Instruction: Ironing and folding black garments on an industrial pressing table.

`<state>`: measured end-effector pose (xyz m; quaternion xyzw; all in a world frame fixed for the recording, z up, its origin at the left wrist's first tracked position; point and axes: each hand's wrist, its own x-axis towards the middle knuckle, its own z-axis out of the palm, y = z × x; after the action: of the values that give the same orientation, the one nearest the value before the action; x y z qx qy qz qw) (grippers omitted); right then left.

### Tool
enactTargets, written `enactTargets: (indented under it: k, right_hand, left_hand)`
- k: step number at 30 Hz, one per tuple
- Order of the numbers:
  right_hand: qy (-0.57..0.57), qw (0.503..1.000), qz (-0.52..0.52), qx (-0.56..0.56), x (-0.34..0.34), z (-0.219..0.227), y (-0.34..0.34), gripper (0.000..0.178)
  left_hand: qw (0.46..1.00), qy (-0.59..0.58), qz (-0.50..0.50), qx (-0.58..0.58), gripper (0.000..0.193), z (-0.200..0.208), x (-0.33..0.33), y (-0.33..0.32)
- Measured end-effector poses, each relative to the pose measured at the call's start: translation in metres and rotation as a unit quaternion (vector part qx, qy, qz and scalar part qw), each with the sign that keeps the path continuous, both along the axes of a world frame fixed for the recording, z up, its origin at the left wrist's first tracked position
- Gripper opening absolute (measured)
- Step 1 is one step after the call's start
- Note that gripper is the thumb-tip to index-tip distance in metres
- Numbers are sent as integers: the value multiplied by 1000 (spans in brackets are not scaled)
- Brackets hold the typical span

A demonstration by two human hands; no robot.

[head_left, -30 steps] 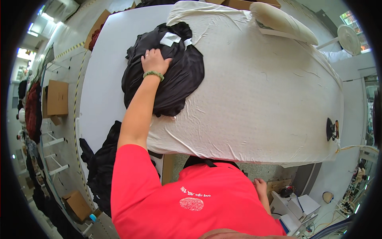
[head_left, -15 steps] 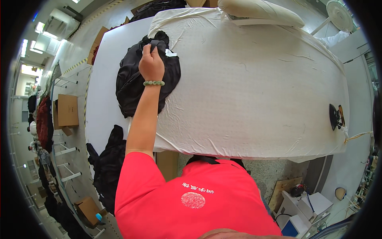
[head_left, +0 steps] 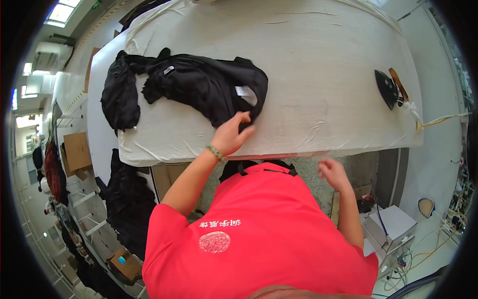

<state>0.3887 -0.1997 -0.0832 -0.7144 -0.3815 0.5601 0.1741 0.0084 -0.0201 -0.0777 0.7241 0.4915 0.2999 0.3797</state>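
A black garment (head_left: pixel 199 84) with white labels lies spread across the white-covered ironing table (head_left: pixel 318 89), left of the middle. My left hand (head_left: pixel 233 134) is at its near right corner, thumb and fingers apart, and its fingertips reach the cloth's edge. No fold shows gripped between them. Off the table's front edge, my right hand (head_left: pixel 334 174) hangs in the air with loosely bent fingers and nothing in it. Joined to the spread garment by a strip of cloth, or overlapping it, is another black bunch (head_left: pixel 121 94) farther left; I cannot tell which.
On the table's right side sits an iron (head_left: pixel 387 88) with a wooden handle and a cord. Dark garments (head_left: pixel 127 204) are heaped by the near left corner. Cardboard boxes (head_left: pixel 77 152) and a clothes rack stand farther left. White equipment (head_left: pixel 396 226) is at lower right.
The bunched black garment now lies spread out, farther right and nearer to me. My left hand has come back toward the front edge and opened. My right hand has come into view.
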Motion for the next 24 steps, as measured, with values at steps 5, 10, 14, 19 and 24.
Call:
enactTargets:
  k: [5,10,14,19,24]
  right_hand:
    - [23,994,-95,37,49,-33,57,30]
    - [79,995,-25,52,-8,-37,136,38]
    - [29,986,9,164,-52,-47,186,52]
    - [22,980,-8,197,-65,-58,246,62]
    - [-215,919,117,308,-99,-81,325,54]
  left_hand:
    - [990,31,125,-65,51,-29,-12,23]
    - [942,247,183,137,59,-7,-14,88]
    - [944,314,104,5,71,30,7,90]
    - [939,305,51,152,20,-42,-3,44]
    - [971,70,68,217,12,31,-30,5]
